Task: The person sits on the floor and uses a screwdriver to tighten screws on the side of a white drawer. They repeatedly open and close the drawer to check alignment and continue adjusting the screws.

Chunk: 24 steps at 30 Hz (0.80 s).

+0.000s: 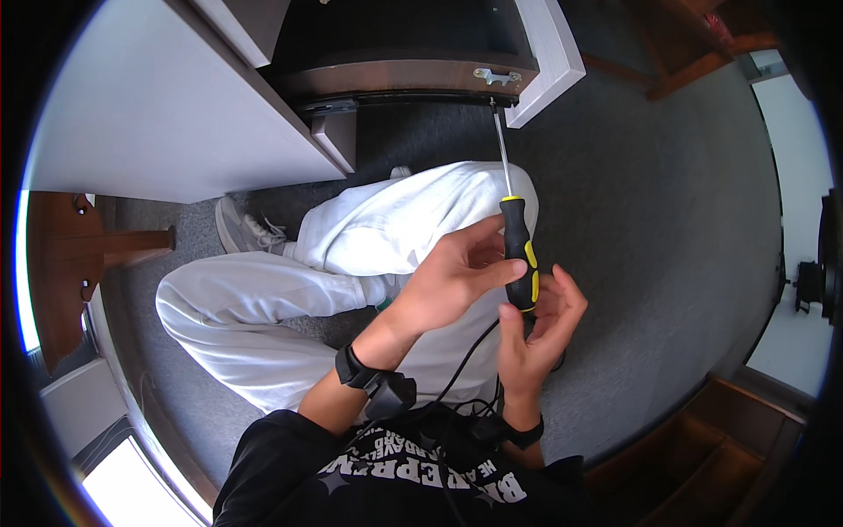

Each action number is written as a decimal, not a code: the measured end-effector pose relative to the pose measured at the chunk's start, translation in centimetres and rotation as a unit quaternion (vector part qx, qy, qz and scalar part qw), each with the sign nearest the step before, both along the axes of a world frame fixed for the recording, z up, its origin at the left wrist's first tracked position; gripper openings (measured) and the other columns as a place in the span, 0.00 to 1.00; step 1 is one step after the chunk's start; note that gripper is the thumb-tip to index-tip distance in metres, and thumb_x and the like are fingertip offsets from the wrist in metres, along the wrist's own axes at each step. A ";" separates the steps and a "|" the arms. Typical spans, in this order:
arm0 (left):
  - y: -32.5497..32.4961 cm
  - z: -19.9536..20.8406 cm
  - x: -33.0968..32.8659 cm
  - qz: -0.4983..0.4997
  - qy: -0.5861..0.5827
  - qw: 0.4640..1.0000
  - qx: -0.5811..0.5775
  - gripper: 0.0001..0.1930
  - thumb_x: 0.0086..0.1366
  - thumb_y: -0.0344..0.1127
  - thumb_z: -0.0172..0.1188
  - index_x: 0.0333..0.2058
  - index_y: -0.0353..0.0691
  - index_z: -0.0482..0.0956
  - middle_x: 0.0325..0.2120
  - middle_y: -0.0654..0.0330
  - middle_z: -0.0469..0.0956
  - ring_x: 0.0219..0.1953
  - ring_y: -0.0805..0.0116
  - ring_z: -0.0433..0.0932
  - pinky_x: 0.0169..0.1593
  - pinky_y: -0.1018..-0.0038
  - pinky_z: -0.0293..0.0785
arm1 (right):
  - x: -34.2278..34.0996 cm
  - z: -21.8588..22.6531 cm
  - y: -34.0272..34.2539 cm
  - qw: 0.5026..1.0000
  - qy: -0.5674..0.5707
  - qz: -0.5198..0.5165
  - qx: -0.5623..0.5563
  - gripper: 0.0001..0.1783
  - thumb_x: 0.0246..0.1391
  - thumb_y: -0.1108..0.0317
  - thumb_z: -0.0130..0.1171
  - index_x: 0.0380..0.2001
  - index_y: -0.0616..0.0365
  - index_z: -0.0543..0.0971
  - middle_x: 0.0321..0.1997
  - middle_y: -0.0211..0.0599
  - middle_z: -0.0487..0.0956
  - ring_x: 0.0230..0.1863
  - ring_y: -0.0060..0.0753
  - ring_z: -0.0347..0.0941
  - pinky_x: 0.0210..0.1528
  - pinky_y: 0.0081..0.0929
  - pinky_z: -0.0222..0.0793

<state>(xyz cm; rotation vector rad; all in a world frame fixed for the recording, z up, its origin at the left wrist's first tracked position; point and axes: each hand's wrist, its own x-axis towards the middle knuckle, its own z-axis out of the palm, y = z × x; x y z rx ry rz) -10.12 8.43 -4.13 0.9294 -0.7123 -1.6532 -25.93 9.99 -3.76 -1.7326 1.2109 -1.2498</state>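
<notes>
A screwdriver [518,255] with a black and yellow handle and a long metal shaft points away from me. Its tip meets the front end of a black metal drawer slide [413,99], under the side of a dark brown drawer [386,77]. My left hand [461,277] grips the handle, thumb pressed along it. Around the butt end, my right hand [536,338] is curled loosely, thumb on one side and fingers on the other. A silver metal bracket [497,76] is fixed to the drawer side near its front panel [549,66]. The slide's screw is too small to make out.
A pale cabinet panel [167,105] stands at the left. My crossed legs in white trousers [404,215] lie below the drawer. A black cable [465,364] runs beside my right wrist. Brown wooden furniture [66,255] is at far left, with an open wooden box-like unit [694,448] lower right.
</notes>
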 end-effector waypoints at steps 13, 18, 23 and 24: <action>0.4 0.3 1.7 -0.022 -0.116 0.993 0.014 0.28 0.71 0.30 0.63 0.66 0.31 0.68 0.45 0.61 0.79 0.47 0.75 0.76 0.57 0.76 0.70 | 1.9 -0.8 1.1 0.996 0.068 0.044 -0.025 0.23 0.50 0.82 0.72 0.49 0.65 0.75 0.42 0.44 0.78 0.38 0.31 0.76 0.39 0.28 0.73; 0.2 -0.3 1.1 0.005 -0.040 0.999 0.001 0.27 0.70 0.30 0.66 0.64 0.29 0.70 0.44 0.61 0.80 0.46 0.75 0.77 0.55 0.76 0.72 | 1.7 -0.5 1.2 0.994 0.105 0.010 -0.016 0.29 0.52 0.79 0.71 0.55 0.64 0.71 0.42 0.42 0.78 0.42 0.32 0.76 0.40 0.30 0.73; 0.0 -0.3 1.7 -0.006 0.002 1.000 -0.022 0.25 0.71 0.30 0.64 0.62 0.26 0.71 0.44 0.60 0.79 0.45 0.77 0.77 0.53 0.77 0.72 | 0.9 0.3 1.0 0.902 -0.249 0.097 0.338 0.28 0.68 0.67 0.58 0.63 0.65 0.60 0.43 0.45 0.81 0.38 0.33 0.80 0.41 0.28 0.75; -0.1 -0.3 1.9 -0.011 -0.002 1.000 -0.015 0.22 0.71 0.32 0.65 0.59 0.27 0.75 0.41 0.60 0.79 0.43 0.73 0.77 0.52 0.74 0.73 | 0.8 0.4 0.9 0.891 -0.254 0.123 0.356 0.21 0.72 0.65 0.49 0.61 0.64 0.61 0.42 0.48 0.82 0.36 0.32 0.80 0.40 0.27 0.75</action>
